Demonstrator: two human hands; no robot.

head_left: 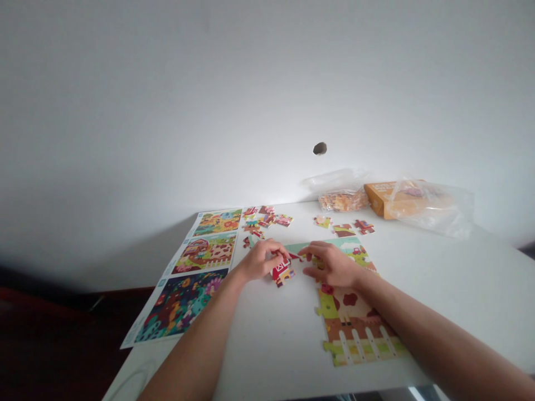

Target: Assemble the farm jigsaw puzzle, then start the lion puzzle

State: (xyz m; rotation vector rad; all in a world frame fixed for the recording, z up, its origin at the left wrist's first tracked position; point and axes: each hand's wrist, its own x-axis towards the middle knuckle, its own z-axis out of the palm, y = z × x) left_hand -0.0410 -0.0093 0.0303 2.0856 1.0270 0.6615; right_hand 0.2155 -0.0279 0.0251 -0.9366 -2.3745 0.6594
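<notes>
My left hand (264, 260) has its fingers curled over a jigsaw piece (281, 273) with a red barn and white window printed on it. The piece lies at or just above the white table, left of the partly joined farm puzzle (349, 309). My right hand (332, 264) rests over the upper left part of that puzzle, thumb and fingers apart, with nothing visible between them. Its fingertips are close to a red roof tip along the puzzle's top strip. The joined part shows a cow, a white fence and a small tractor. My right hand and forearm hide some of it.
A reference sheet (204, 253) with three pictures lies at the left table edge. Several loose pieces (267, 217) sit behind my left hand, others (345, 229) behind the puzzle. A bag of pieces (343, 199), an orange box (376, 199) and clear plastic (449, 209) stand by the wall.
</notes>
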